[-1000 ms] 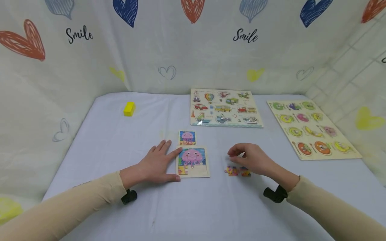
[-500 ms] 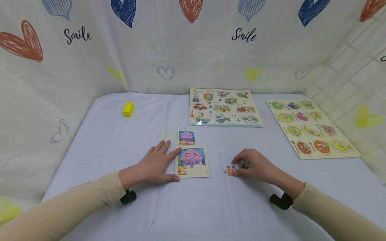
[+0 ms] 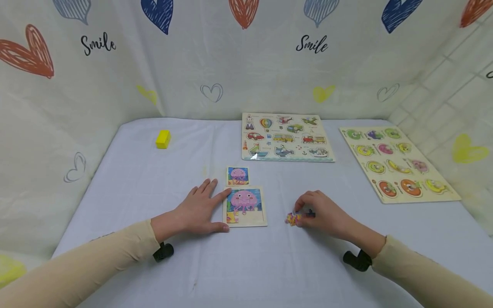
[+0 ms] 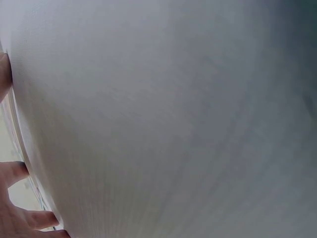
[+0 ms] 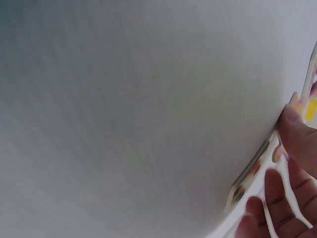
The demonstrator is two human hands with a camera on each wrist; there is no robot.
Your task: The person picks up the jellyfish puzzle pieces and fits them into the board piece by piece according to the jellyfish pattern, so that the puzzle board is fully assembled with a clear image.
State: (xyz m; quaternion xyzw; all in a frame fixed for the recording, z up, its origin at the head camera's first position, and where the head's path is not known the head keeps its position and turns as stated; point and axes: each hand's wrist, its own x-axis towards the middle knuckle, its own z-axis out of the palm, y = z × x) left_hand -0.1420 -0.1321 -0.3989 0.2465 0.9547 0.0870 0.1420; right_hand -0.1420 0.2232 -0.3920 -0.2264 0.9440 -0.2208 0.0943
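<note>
A square wooden jigsaw board [image 3: 252, 219] lies flat, showing a pink octopus picture above a partly bare bottom row. My left hand [image 3: 198, 209] rests with spread fingers at its left side, index finger and thumb touching the edge. To the right of the board, my right hand [image 3: 323, 214] pinches a yellow-and-pink jigsaw piece [image 3: 293, 219] between thumb and fingers, close to the cloth. A second jigsaw piece [image 5: 252, 168] lies behind those fingers, mostly hidden in the head view. Fingertips of the left hand [image 4: 20, 208] show at the left wrist view's edge.
Directly above the board lies a small octopus picture card [image 3: 238, 176]. Farther back are a vehicle puzzle board [image 3: 286, 157] and, on the right, a fruit puzzle board [image 3: 393, 164]. A yellow block [image 3: 163, 139] sits at the back left of the white-covered table [image 3: 239, 273].
My right hand has come down from above the two loose pieces and now pinches the left one, which is slightly turned. My left hand stays in place.
</note>
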